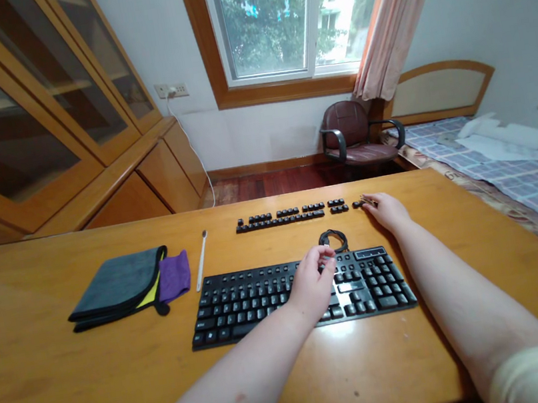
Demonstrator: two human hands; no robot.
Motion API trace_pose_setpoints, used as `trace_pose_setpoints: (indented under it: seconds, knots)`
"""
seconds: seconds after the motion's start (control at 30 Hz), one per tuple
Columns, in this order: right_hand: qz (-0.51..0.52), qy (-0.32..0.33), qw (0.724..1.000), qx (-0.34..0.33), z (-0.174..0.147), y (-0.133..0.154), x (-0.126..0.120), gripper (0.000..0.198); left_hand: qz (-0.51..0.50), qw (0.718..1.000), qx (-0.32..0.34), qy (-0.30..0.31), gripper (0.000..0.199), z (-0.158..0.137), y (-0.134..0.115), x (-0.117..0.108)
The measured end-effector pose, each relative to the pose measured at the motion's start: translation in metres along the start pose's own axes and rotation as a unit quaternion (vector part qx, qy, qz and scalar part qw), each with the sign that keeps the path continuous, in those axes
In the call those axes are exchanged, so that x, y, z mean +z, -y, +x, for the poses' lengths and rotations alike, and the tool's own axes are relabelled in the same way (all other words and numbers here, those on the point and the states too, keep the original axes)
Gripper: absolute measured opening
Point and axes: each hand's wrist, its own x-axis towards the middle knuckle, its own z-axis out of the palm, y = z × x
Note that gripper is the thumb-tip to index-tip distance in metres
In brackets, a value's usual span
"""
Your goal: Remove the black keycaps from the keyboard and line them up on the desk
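A black keyboard (pixel 254 303) lies on the wooden desk, its top row of keys showing small, low stems. My left hand (pixel 312 280) is over its right half, fingers curled and thumb close to the fingertips; what they hold, if anything, is hidden. Beyond the keyboard, loose black keycaps (pixel 279 222) stand in two rows. At their right end my right hand (pixel 388 211) is closed on a thin wire-like tool (pixel 366 200), beside a single keycap (pixel 356 204). A coiled black cable (pixel 338 234) sits behind the keyboard.
Left of the keyboard are a white toothbrush (pixel 201 260), a folded grey cloth (pixel 117 283) and a purple cloth (pixel 174 276). Past the desk's far edge stand a chair (pixel 349 123) and a bed (pixel 505 159). Glass-door cabinets (pixel 103 142) line the left wall.
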Motion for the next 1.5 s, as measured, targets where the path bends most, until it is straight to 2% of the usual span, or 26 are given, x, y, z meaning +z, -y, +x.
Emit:
trace_pose_setpoints:
  seconds: [0.23,1.1,1.3,1.5]
  knots:
    - [-0.008,-0.006,1.0,0.005,0.001,0.0,0.0,0.028,0.002,1.0,-0.006,-0.001,0.015,0.0,-0.001,0.0]
    - [0.004,-0.009,1.0,-0.005,-0.002,0.006,-0.003,0.026,0.007,1.0,-0.012,0.01,0.015,0.0,-0.005,-0.002]
    - [0.011,-0.028,0.999,-0.029,-0.005,0.012,-0.004,0.025,0.005,1.0,-0.008,0.003,0.015,0.0,-0.003,-0.001]
    - [-0.004,-0.009,0.998,-0.065,-0.008,0.02,-0.005,0.024,0.007,1.0,-0.003,0.004,0.015,0.0,0.0,0.001]
